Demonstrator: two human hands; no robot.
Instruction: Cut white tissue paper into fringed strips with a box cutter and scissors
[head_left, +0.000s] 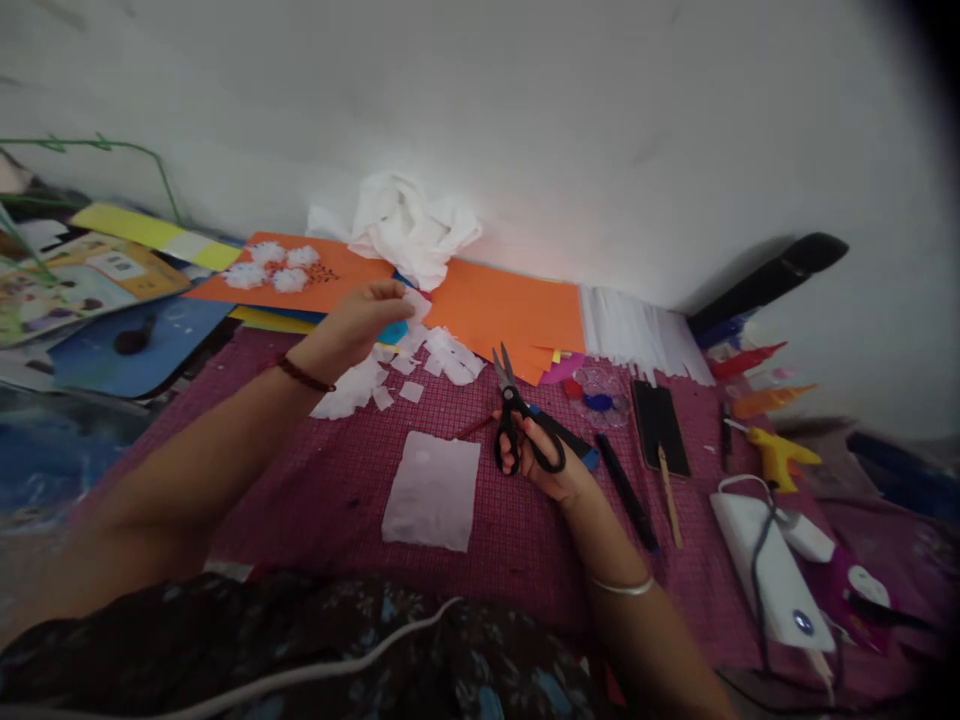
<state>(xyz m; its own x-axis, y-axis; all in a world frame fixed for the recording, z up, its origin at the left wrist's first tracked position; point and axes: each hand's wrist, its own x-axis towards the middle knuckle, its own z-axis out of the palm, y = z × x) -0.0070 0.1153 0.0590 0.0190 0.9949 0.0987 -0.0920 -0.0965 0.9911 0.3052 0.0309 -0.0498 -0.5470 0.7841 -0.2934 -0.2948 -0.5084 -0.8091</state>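
My left hand [373,312] pinches a small white piece of paper [417,304] above a heap of white paper scraps [360,388]. A pair of black-handled scissors [508,395] is in my right hand [551,462], fingers through the handle loops, blades pointing away from me and slightly apart. Between my forearms a whitish square sheet [433,492] lies flat on the checked cloth [330,500]. More cut white pieces [453,356] lie just beyond the scissors.
Orange sheets [510,305] lie by the wall, one bearing white paper flowers [289,280]. Crumpled white paper [409,225] stands behind. To the right are a paint palette [598,400], a black phone [660,425], a brush [670,495], a yellow glue gun [780,455] and a white power strip [772,570].
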